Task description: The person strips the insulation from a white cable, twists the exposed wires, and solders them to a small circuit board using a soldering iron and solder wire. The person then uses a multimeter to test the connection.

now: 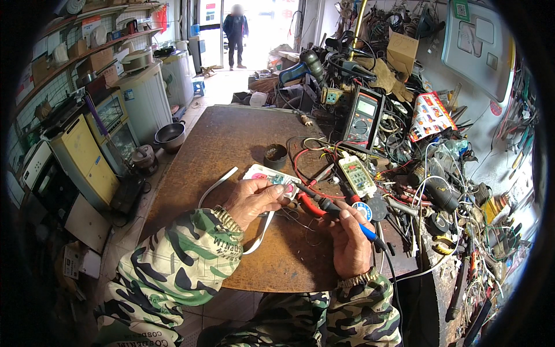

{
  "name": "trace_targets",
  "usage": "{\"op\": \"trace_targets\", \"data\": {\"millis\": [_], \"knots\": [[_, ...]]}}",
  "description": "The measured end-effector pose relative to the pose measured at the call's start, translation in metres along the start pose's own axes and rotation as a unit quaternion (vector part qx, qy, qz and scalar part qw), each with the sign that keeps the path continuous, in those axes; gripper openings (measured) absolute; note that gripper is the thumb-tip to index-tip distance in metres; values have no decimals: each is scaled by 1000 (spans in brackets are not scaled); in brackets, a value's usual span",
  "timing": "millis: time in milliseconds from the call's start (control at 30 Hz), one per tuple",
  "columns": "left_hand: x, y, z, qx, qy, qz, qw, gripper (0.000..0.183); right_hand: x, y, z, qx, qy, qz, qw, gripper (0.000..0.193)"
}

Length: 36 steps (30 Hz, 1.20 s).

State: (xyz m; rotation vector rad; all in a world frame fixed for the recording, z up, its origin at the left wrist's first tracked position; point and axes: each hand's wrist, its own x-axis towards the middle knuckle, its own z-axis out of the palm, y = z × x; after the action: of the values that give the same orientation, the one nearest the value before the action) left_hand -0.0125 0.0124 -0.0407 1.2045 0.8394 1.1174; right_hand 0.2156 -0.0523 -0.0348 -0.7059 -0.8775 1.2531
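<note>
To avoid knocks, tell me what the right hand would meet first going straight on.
The blue-handled tool in the right hand would probably meet the white case first, though depth is unclear; the left hand sits close.

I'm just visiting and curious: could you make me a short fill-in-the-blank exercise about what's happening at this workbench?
1. The right hand holds a slim corded tool with black and ____ parts.
2. The left hand is at a plastic casing coloured ____.
3. The worker's sleeves have a ____ pattern.
4. Far beyond the table, a person stands near the bright ____.

Missing words: blue; white; camouflage; doorway.
</note>
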Motion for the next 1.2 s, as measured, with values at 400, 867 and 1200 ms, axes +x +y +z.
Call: {"op": "trace_targets", "data": {"millis": [400,867,1200], "knots": [[-1,0,-2,7,2,-1,1000,32,0,2,-2,-2,-1,1,1000,34],[3,-6,-4,-35,-24,9,999,31,0,3,-4,-24,-10,-32,999,34],[0,-3,-4,-14,-9,-5,1000,34,-2,0,2,-21,-11,-16,1000,36]]}}
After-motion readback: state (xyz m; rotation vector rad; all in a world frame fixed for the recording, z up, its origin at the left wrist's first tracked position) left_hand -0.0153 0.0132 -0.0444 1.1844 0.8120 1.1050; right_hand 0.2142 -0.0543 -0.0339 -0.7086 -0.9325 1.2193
